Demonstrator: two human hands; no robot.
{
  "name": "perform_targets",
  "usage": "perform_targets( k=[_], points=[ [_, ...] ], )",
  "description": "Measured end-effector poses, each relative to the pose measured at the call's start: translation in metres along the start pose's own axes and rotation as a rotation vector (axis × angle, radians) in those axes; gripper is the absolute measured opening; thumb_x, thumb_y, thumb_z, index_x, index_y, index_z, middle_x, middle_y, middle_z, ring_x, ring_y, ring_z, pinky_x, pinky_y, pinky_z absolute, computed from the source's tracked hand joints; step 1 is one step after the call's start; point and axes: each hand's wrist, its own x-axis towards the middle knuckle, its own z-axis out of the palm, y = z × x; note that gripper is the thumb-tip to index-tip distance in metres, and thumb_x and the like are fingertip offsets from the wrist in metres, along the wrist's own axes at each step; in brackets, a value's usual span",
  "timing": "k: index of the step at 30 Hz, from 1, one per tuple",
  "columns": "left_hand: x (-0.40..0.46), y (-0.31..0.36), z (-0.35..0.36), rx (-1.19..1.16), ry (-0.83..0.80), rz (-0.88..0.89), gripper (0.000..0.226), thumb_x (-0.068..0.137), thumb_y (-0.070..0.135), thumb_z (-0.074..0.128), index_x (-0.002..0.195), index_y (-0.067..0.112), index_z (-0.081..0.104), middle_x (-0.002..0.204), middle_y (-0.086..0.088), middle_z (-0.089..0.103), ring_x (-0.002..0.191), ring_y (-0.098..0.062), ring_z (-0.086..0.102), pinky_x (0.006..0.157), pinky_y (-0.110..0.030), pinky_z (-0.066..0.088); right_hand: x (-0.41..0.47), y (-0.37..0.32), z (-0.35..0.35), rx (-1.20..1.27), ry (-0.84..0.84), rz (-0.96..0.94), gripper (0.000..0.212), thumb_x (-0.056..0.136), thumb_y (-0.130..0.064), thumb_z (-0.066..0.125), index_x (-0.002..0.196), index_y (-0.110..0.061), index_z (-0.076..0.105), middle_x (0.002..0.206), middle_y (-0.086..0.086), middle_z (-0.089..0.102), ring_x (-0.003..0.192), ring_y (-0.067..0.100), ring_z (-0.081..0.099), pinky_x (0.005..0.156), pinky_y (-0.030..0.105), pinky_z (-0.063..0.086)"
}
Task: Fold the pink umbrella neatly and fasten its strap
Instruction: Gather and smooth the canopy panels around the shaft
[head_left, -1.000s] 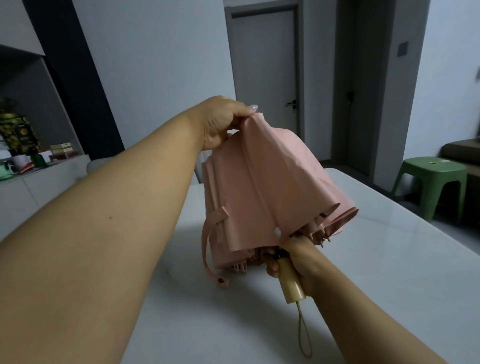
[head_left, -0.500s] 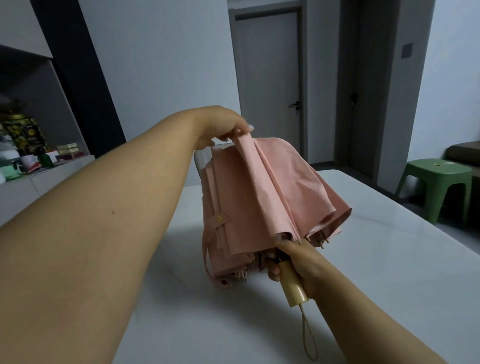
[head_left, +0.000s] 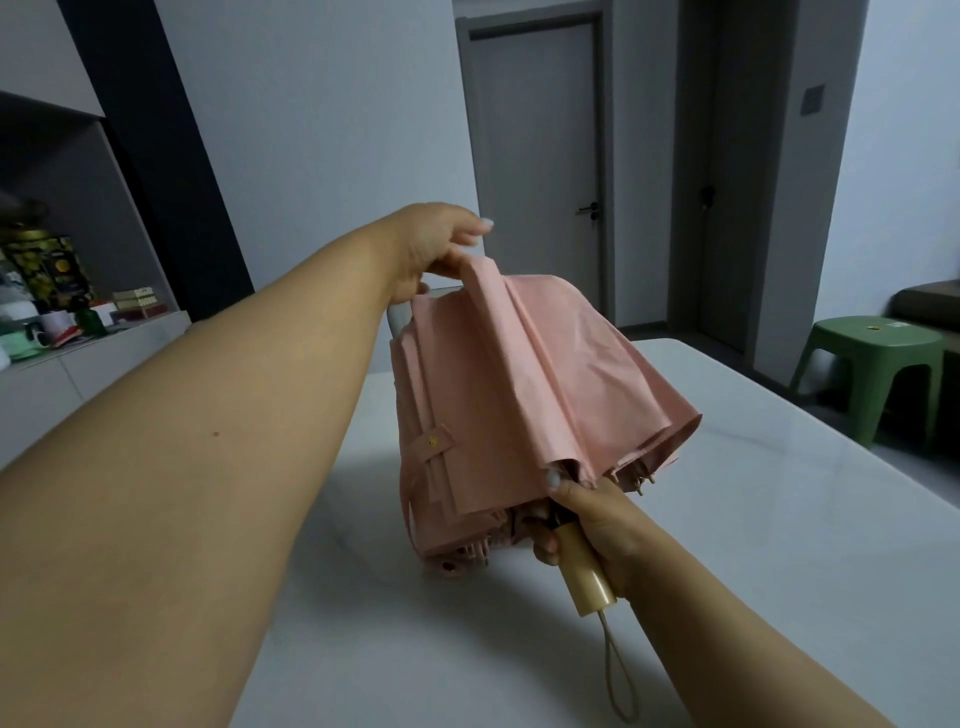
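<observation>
Pinching a raised pleat at the far top of the pink umbrella (head_left: 519, 395), the left hand (head_left: 436, 249) has thumb and fingers closed on the fold of cloth. The umbrella is held in the air above the white table (head_left: 753, 519), its canopy collapsed but loose, its top pointing away.

Left flank of the canopy: the strap (head_left: 434, 449) is unfastened. Its sewn tab lies on the cloth and its long tail hangs down the near left side to a snap end low by the rib tips.

Middle: some pleats lie flat, others to the right still billow.

Right: the right hand (head_left: 592, 525) is clenched round the top of the wooden handle (head_left: 584, 571), thumb pressed against the canopy's lower hem. A wrist loop (head_left: 615, 675) dangles from the handle's end.

Risks, as judged:
- The pinch covers little cloth; if it slips, the lifted pleat falls back crooked over its neighbours.
- The billowed right-side panels could bunch if wrapped before flattening, leaving the roll too thick for the strap to reach.
- The hanging tail could get trapped under a fold when the canopy is turned.
- Rib tips poking out at the hem may snag cloth.
</observation>
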Motion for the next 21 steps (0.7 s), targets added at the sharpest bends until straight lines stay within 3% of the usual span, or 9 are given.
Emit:
perform_targets(
  k=[2,4,6,9,13,16,18,21],
  points=[
    [-0.003,0.001,0.002,0.197,0.021,-0.031,0.019,0.091,0.038,0.057,0.080,0.023,0.057,0.074,0.004,0.056,0.077,-0.014,0.050,0.094,-0.042,0.031,0.001,0.001,0.000,-0.011,0.002,0.010,0.075,0.025,-0.045,0.096,0.070,-0.004,0.052,0.056,0.008,0.049,0.040,0.019,0.047,0.043,0.025,0.041],
    [-0.005,0.002,0.002,0.224,0.012,-0.039,0.013,0.090,0.031,0.060,0.080,0.022,0.061,0.084,0.004,0.058,0.083,-0.014,0.051,0.100,-0.043,0.031,0.001,0.001,-0.001,-0.024,0.014,0.016,0.078,0.025,-0.046,0.096,0.071,-0.003,0.050,0.056,0.008,0.049,0.040,0.019,0.047,0.043,0.025,0.041],
    [-0.004,0.002,0.000,0.151,-0.006,-0.032,0.013,0.089,0.024,0.061,0.076,0.022,0.061,0.085,0.003,0.061,0.085,-0.013,0.055,0.102,-0.043,0.033,0.001,0.001,-0.001,-0.024,0.025,0.013,0.070,0.034,-0.039,0.094,0.074,-0.003,0.050,0.057,0.009,0.048,0.041,0.018,0.047,0.043,0.026,0.041],
    [-0.002,0.001,-0.001,-0.020,-0.071,-0.023,0.027,0.091,0.026,0.059,0.067,0.023,0.049,0.066,0.005,0.055,0.069,-0.010,0.056,0.092,-0.041,0.036,0.000,0.001,-0.002,-0.016,0.029,0.009,0.055,0.044,-0.033,0.085,0.074,-0.003,0.050,0.058,0.009,0.047,0.041,0.018,0.045,0.044,0.025,0.040],
    [-0.008,0.003,-0.004,0.099,-0.084,-0.017,0.003,0.089,0.018,0.062,0.087,0.020,0.063,0.078,0.005,0.063,0.078,-0.006,0.058,0.103,-0.042,0.026,0.002,0.001,-0.001,-0.027,0.027,-0.001,0.074,0.027,-0.047,0.095,0.071,-0.003,0.055,0.057,0.009,0.048,0.041,0.019,0.045,0.043,0.025,0.040],
    [-0.008,0.002,-0.007,0.057,-0.100,0.002,0.013,0.091,0.009,0.058,0.095,0.019,0.066,0.085,0.008,0.065,0.083,-0.004,0.059,0.100,-0.039,0.029,0.001,0.001,0.001,-0.028,0.034,0.003,0.074,0.026,-0.047,0.095,0.070,-0.003,0.055,0.057,0.010,0.047,0.041,0.019,0.045,0.043,0.025,0.039],
    [-0.010,0.002,-0.009,0.073,-0.134,0.008,0.011,0.090,0.012,0.062,0.096,0.020,0.067,0.085,0.010,0.067,0.084,-0.002,0.060,0.094,-0.037,0.031,0.000,0.001,0.001,-0.032,0.047,0.016,0.063,0.038,-0.041,0.093,0.070,-0.003,0.055,0.058,0.009,0.048,0.041,0.019,0.045,0.044,0.025,0.040],
    [-0.012,0.000,-0.012,0.159,-0.137,0.025,0.009,0.083,0.017,0.073,0.091,0.019,0.070,0.082,0.009,0.069,0.085,-0.002,0.061,0.098,-0.039,0.032,0.000,0.000,0.000,-0.033,0.070,0.022,0.035,0.064,-0.028,0.075,0.072,-0.002,0.052,0.059,0.010,0.047,0.042,0.018,0.045,0.045,0.024,0.040]
  ],
)
